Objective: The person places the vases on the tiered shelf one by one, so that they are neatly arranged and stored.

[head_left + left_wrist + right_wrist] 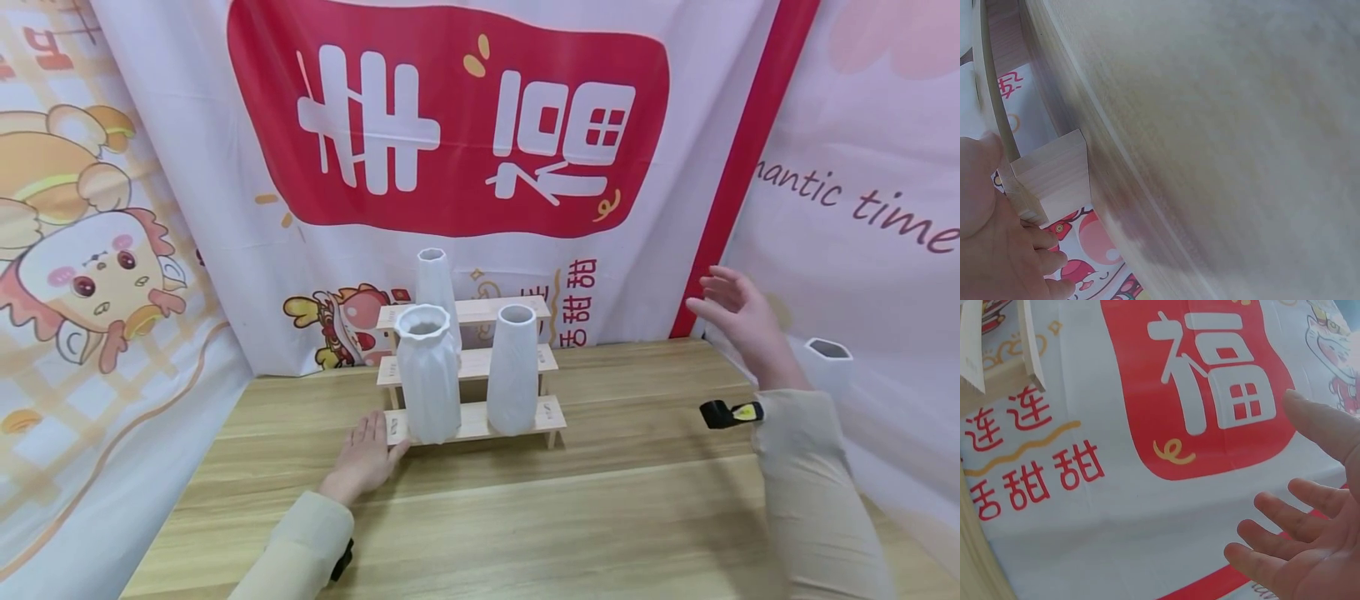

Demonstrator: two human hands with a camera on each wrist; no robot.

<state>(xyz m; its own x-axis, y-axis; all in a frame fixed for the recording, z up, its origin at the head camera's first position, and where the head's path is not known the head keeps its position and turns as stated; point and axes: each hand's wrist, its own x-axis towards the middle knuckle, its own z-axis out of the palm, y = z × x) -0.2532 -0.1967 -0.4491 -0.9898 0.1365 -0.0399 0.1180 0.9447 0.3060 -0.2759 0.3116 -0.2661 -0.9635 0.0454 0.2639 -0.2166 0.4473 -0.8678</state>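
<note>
In the head view, a small three-step wooden stand (474, 421) holds three white vases. A ruffled-rim vase (429, 383) and a smooth tapered vase (513, 371) stand on its lowest step; a slimmer vase (435, 279) rises behind, partly hidden. My left hand (365, 458) holds the left end of the lowest step, thumb (990, 153) at the front edge and fingers (1047, 259) past its end. My right hand (738, 321) is raised at the right, fingers spread and holding nothing. Behind its wrist stands another white vase (828, 367) with an angular rim, partly covered by the arm.
The wood-grain table (600, 517) extends in front of the stand and to both sides. A printed cloth (450, 208) with a red panel hangs behind it. More printed cloth (862, 125) hangs at the right, and a cartoon-printed cloth (97, 275) at the left.
</note>
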